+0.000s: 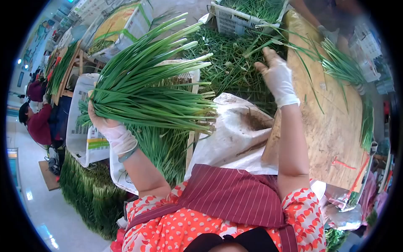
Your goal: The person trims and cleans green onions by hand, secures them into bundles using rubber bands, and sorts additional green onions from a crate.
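My left hand [110, 129], in a whitish glove, is closed round a large bunch of garlic chives [147, 90]. The pale stem ends fan out to the right and the green leaves are gathered at the hand. My right hand [277, 77], gloved too, is raised over the right side of a heap of loose chive trimmings [228, 63], fingers and thumb apart. A few loose leaves [262, 47] are just beyond its fingertips; I cannot tell whether they touch. More chives [161, 149] lie in a white crate beneath my left arm.
A worn wooden board [323, 138] on the right carries a smaller bunch of chives [340, 63] and a red tie. Beyond the heap stands a white crate [231, 23]. A white sack [226, 138] is before me. Chives [90, 193] are stacked lower left. Other people work at far left and upper right.
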`<state>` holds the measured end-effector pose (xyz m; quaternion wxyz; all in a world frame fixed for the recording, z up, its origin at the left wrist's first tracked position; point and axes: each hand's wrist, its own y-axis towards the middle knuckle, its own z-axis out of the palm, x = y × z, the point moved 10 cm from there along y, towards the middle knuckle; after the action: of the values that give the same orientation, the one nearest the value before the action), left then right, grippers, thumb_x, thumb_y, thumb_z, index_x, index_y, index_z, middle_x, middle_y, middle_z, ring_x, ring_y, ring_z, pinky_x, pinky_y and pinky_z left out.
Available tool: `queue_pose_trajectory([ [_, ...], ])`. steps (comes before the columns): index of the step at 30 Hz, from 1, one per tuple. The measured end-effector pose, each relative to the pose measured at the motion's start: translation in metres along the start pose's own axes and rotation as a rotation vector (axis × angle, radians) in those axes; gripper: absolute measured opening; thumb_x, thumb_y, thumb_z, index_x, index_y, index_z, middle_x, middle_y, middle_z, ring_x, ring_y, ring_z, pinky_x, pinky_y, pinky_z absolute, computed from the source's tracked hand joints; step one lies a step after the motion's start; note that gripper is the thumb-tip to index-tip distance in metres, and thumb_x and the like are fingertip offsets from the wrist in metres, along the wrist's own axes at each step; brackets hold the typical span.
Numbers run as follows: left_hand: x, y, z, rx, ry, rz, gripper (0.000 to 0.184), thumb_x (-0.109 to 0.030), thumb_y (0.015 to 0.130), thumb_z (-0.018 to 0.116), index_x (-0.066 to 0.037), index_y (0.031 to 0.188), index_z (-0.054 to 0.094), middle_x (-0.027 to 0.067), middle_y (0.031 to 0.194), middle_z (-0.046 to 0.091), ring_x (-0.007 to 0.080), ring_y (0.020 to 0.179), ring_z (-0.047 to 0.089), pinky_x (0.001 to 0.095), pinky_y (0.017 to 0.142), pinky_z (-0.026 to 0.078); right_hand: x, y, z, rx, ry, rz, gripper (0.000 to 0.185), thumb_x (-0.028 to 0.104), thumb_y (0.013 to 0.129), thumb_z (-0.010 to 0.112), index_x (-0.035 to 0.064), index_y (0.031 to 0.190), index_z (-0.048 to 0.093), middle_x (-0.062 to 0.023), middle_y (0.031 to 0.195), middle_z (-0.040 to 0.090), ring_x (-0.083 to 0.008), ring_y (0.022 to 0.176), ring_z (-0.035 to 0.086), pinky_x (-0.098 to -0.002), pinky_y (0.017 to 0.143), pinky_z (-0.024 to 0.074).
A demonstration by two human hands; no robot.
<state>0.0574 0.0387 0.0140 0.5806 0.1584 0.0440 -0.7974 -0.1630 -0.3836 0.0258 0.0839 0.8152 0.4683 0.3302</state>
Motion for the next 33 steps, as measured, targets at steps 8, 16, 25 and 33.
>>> queue_pose_trajectory([
  [8, 0.005, 0.011, 0.004, 0.117, 0.009, -0.070, 0.034, -0.015, 0.084, 0.049, -0.003, 0.115, 0.055, 0.0118, 0.119, 0.056, 0.0242, 0.108, 0.053, 0.0421, 0.098, 0.037, 0.123, -0.061, 0.108, 0.976, 0.986, 0.133, 0.040, 0.033, 0.081, 0.065, 0.0056, 0.111, 0.061, -0.0122, 0.108, 0.061, -0.0210, 0.100, 0.057, -0.0310, 0.089, 0.0437],
  [16, -0.005, 0.001, 0.004, 0.147, -0.002, -0.098, 0.034, -0.015, 0.084, 0.048, -0.001, 0.115, 0.054, 0.0144, 0.118, 0.056, 0.0265, 0.109, 0.052, 0.0430, 0.099, 0.036, 0.001, -0.004, 0.032, 0.387, 1.028, 0.311, 0.025, 0.017, 0.082, 0.059, 0.0035, 0.103, 0.064, -0.0062, 0.092, 0.065, -0.0130, 0.080, 0.056, -0.0220, 0.078, 0.0439],
  [25, -0.004, 0.013, -0.003, 0.104, -0.083, -0.055, 0.031, -0.015, 0.084, 0.047, -0.002, 0.110, 0.058, 0.0140, 0.116, 0.057, 0.0258, 0.108, 0.053, 0.0458, 0.097, 0.037, 0.102, -0.087, 0.082, 0.935, 1.319, 0.269, 0.087, 0.058, 0.070, 0.066, 0.0087, 0.135, 0.036, -0.0107, 0.127, 0.050, -0.0190, 0.110, 0.050, -0.0389, 0.095, 0.0396],
  [33, 0.006, 0.005, 0.004, 0.136, 0.033, -0.053, 0.029, -0.018, 0.084, 0.047, -0.006, 0.108, 0.060, 0.0099, 0.119, 0.056, 0.0260, 0.111, 0.050, 0.0492, 0.099, 0.033, 0.113, -0.115, 0.107, 0.909, 1.575, 0.678, 0.035, 0.010, 0.079, 0.067, -0.0033, 0.110, 0.057, -0.0071, 0.095, 0.065, -0.0106, 0.083, 0.060, -0.0221, 0.079, 0.0468],
])
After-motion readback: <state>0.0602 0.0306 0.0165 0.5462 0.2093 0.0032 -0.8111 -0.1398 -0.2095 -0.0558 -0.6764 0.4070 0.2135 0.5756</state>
